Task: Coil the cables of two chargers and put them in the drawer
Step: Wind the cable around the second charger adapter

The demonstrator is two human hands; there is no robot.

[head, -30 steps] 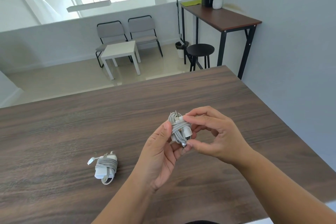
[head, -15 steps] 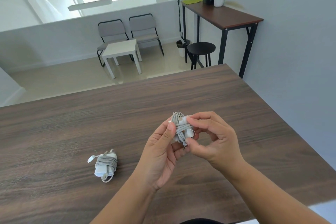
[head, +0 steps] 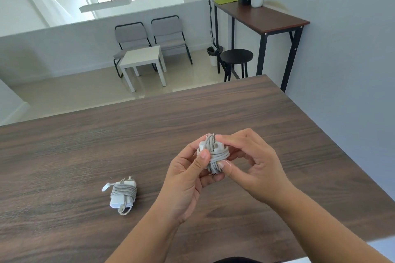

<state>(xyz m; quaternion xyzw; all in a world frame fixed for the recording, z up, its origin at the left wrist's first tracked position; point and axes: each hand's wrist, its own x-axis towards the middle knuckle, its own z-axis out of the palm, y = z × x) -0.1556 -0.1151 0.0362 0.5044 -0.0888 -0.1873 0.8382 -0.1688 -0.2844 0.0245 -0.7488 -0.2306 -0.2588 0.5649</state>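
One head-worn view looks forward and steeply down across the wooden surface [head: 85, 145], close above it, toward the grey chairs [head: 149, 36] beyond.

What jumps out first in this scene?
Two hands, left and right, hold a white charger wound in grey cable above the dark wooden table. A second white cable-wrapped charger lies on the table to their left.
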